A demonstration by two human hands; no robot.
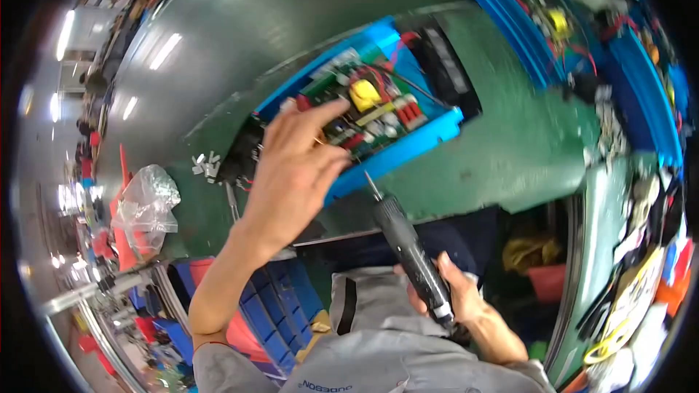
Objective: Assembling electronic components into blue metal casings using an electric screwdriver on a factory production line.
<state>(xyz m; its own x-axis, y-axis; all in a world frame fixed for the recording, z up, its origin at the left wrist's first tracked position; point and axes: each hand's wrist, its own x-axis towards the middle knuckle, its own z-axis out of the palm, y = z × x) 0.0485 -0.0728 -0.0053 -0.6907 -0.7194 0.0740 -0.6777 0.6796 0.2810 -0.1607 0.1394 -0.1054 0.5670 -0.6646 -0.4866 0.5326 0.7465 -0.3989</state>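
Note:
My right hand (459, 290) is wrapped round the lower body of a black electric screwdriver (411, 251). Its thin bit points up and to the left, toward the near wall of a blue metal housing (415, 154). Inside that housing lies a green circuit board with a yellow transformer (364, 94), red and white parts and several wires. Over the board's left part reaches my left hand (295, 156), fingers apart and fingertips at the board's components. Whether the fingertips press on a part is hidden. A black end panel (448, 65) stands at the housing's right end.
Two more blue housings with boards, one (510, 18) at the far right and another (644, 94) beyond it, rest on the green bench. Left are small metal pieces (207, 165) and a clear plastic bag (149, 207). Blue bins (280, 309) stand below the bench edge.

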